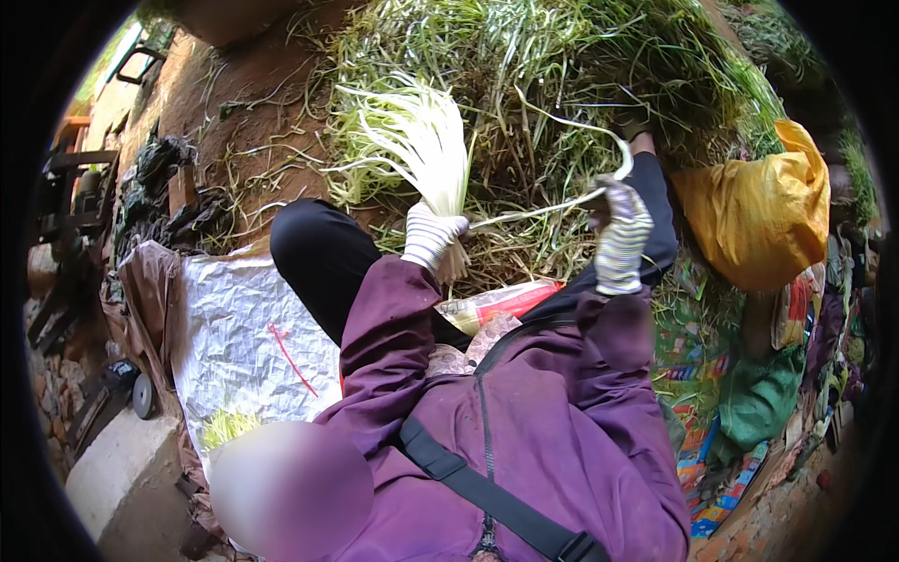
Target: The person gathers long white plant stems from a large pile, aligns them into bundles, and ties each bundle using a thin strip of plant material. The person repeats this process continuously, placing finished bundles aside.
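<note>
My left hand (432,235), in a striped knit glove, grips a bunch of pale, blanched leafy stalks (428,154), possibly chives. Their leaf ends fan out up and to the left, and the stem ends poke out below my fist. In its own striped glove, my right hand (624,232) pinches a long pale strand (555,208) above my right leg. One part of this strand stretches across to my left hand; the other curls up over the grass. Whether it circles the bunch is hidden by my left hand.
A heap of green grass-like leaves (548,70) lies ahead. At the left, a white woven sheet (246,330) bears a red strip (293,362) and some yellow-green leaves (228,427). To the right stand a yellow sack (762,204) and a green sack (762,400).
</note>
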### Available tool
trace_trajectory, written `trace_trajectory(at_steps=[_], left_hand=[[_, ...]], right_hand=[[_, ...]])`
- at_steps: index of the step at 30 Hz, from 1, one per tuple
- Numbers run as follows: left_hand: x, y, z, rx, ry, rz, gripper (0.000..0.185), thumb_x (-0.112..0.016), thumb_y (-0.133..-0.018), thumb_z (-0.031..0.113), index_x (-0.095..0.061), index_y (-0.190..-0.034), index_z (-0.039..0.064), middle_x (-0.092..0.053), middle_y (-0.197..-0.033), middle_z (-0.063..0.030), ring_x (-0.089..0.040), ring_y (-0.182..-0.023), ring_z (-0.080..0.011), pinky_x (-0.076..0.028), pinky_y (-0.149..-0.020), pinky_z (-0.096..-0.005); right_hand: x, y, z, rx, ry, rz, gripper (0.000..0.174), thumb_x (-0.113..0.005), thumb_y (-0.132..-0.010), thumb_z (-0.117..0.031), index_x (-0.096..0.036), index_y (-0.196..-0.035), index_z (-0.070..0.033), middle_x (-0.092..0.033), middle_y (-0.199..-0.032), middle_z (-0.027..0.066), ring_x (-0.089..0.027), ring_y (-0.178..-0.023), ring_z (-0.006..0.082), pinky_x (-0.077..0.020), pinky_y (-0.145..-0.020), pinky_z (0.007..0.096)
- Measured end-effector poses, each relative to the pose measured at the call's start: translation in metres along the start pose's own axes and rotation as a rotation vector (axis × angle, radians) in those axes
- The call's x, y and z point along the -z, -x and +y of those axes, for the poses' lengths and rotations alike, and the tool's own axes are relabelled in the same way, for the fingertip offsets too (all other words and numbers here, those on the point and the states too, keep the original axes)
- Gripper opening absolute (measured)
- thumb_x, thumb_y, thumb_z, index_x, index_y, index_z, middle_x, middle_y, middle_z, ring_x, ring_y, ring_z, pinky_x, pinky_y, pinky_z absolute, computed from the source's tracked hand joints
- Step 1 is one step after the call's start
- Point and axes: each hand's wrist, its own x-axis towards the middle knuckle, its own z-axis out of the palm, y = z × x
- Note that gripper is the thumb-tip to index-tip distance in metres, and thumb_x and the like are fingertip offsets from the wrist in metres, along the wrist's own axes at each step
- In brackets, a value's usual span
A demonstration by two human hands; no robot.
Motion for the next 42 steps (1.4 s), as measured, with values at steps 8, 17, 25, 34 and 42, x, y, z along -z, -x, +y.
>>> trace_trajectory(at_steps=[8,17,25,34,42], left_hand=[[0.008,0.002,0.015,0.262,0.307,-0.092,0.030,-0.072,-0.070,0.000,-0.061,-0.098,-0.001,-0.064,-0.081,-0.0066,-0.060,-0.067,-0.0160,-0.051,-0.059,-0.0284],[0.000,0.020,0.018,0.104,0.602,-0.442,0.040,-0.069,-0.077,0.006,-0.056,-0.114,-0.005,-0.063,-0.083,-0.0058,-0.060,-0.066,-0.0139,-0.052,-0.060,-0.0268],[0.015,0.032,0.044,0.135,0.805,-0.449,0.027,-0.066,-0.080,0.005,-0.055,-0.104,-0.002,-0.063,-0.083,-0.0105,-0.060,-0.060,-0.0173,-0.053,-0.053,-0.0283],[0.050,0.035,0.060,-0.020,1.232,-0.435,0.038,-0.057,-0.087,0.007,-0.045,-0.122,0.002,-0.057,-0.086,-0.0052,-0.055,-0.063,-0.0151,-0.050,-0.062,-0.0294],[0.046,0.032,0.051,0.039,1.079,-0.302,0.037,-0.059,-0.085,0.006,-0.048,-0.120,0.003,-0.059,-0.087,-0.0067,-0.058,-0.066,-0.0167,-0.051,-0.061,-0.0316]], right_hand=[[0.101,-0.046,-0.028,0.058,-0.096,0.121,0.018,-0.069,-0.081,-0.019,-0.066,-0.088,-0.003,-0.068,-0.075,0.0107,-0.064,-0.056,0.0147,-0.0490,-0.044,0.0191],[-0.073,-0.010,-0.009,0.144,0.111,-0.376,0.020,-0.067,-0.084,-0.017,-0.065,-0.093,0.001,-0.064,-0.075,0.0011,-0.055,-0.064,0.0045,-0.0457,-0.055,0.0193],[-0.077,-0.021,0.067,0.192,0.019,-0.687,0.030,-0.060,-0.089,-0.030,-0.067,-0.099,-0.003,-0.067,-0.082,-0.0001,-0.057,-0.073,0.0069,-0.0468,-0.067,0.0228],[0.063,0.012,0.075,-0.310,0.569,-0.611,0.030,-0.062,-0.086,-0.033,-0.068,-0.092,-0.005,-0.060,-0.067,0.0013,-0.054,-0.060,0.0094,-0.0415,-0.054,0.0229],[-0.042,0.023,0.003,0.764,0.813,-0.403,0.033,-0.060,-0.084,-0.027,-0.060,-0.108,-0.005,-0.061,-0.105,0.0176,-0.060,-0.092,0.0335,-0.0488,-0.080,0.0378]])
